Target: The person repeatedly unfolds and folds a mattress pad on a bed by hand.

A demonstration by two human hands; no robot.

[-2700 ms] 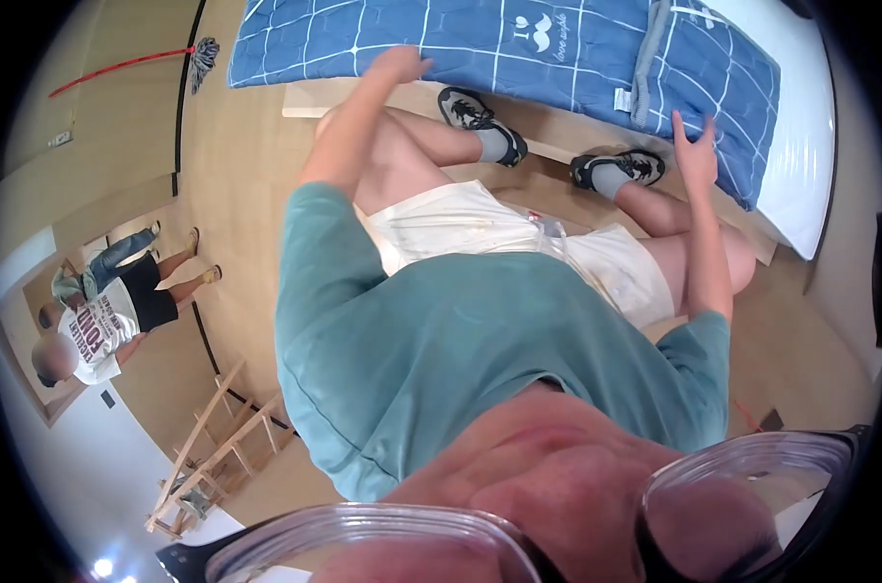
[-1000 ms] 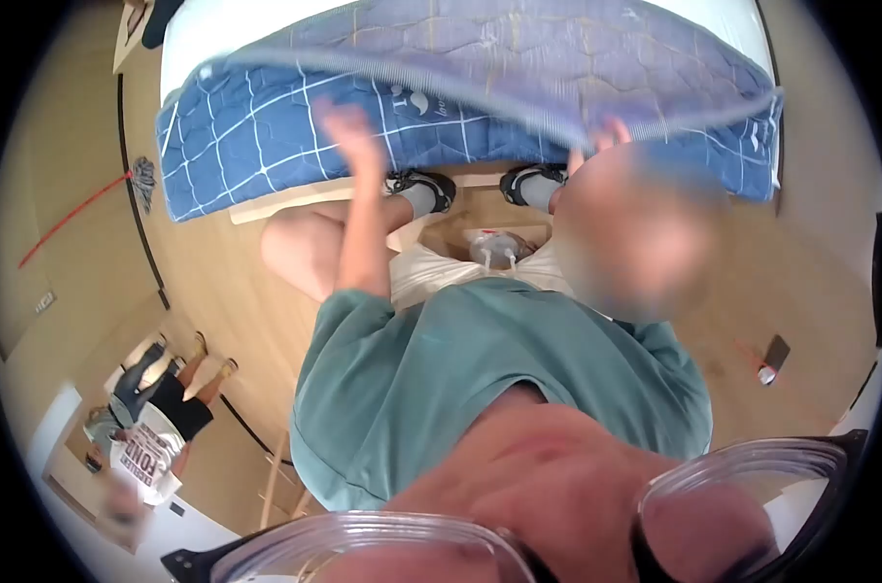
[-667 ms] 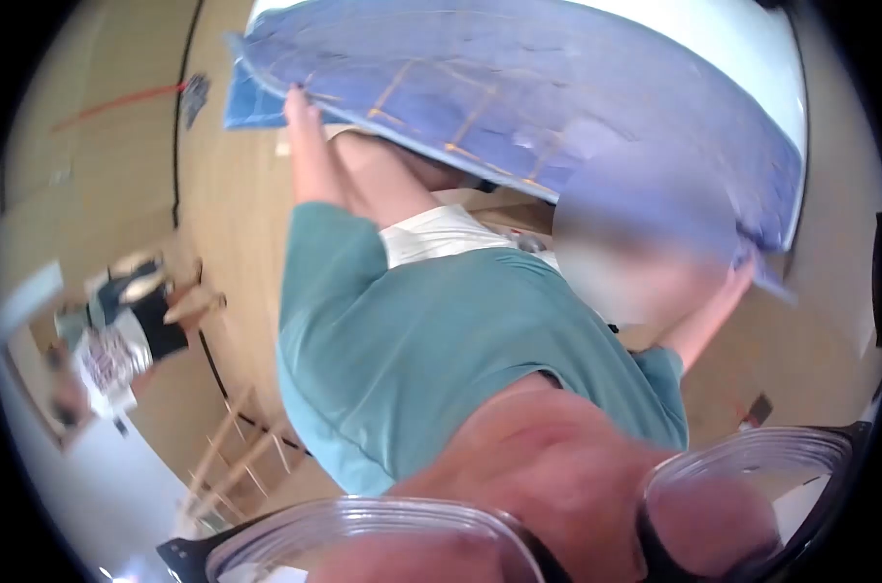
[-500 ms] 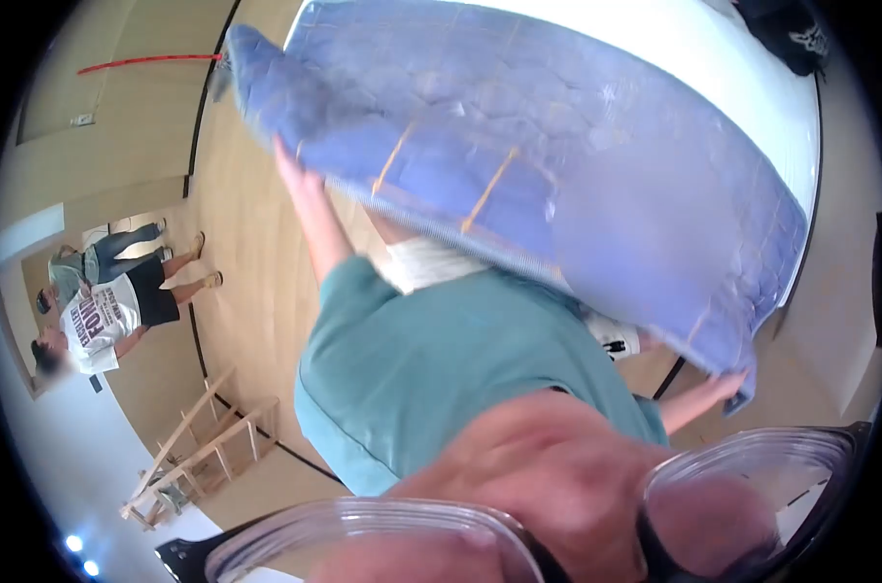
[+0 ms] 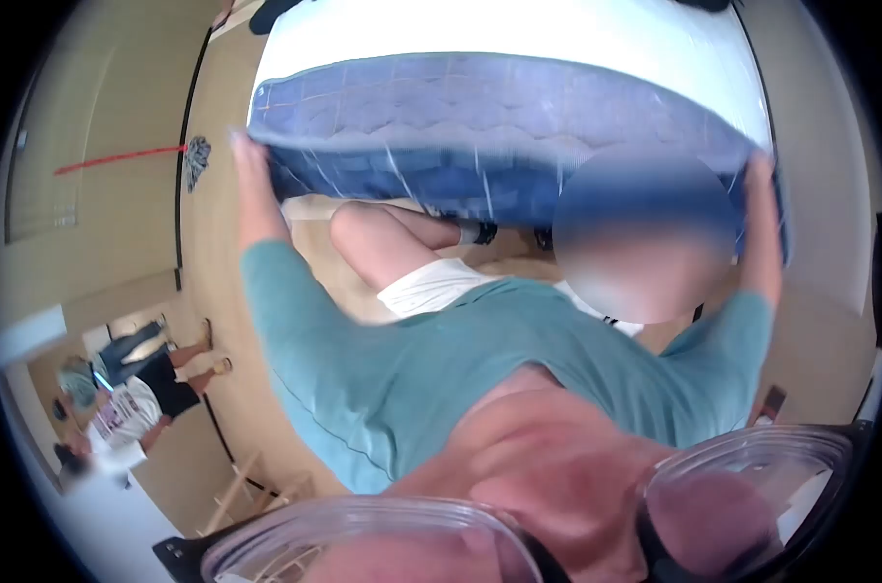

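Two hands, 1 quilted pad. L hand [image 5: 250,153] at the pad's left end, R hand [image 5: 760,173] at its right end; both look closed on the near edge, tho L fingers are blurred & can't tell how tight. Quilted pad [image 5: 460,102] spans betw. the two sets of fingers: pale purple side up just beyond them, dk blue side w/ white lines hanging below. 1 white mattress [image 5: 499,27] under & past it, farther from the fingers. 2 shoes [image 5: 485,233] partly visible, betw. & nearer the wearer than the fingers. 1 mop [image 5: 197,163], red handle, on floor left of L fingers. 2 people [image 5: 135,408] well apart, left & back of L fingers; 1 wooden frame [image 5: 232,494] near them.

Vs 0.5 s ago: hands are farther fwd from the chest, esp. R; near edge has gone fwd w/ them, and dk blue side now shows under it.
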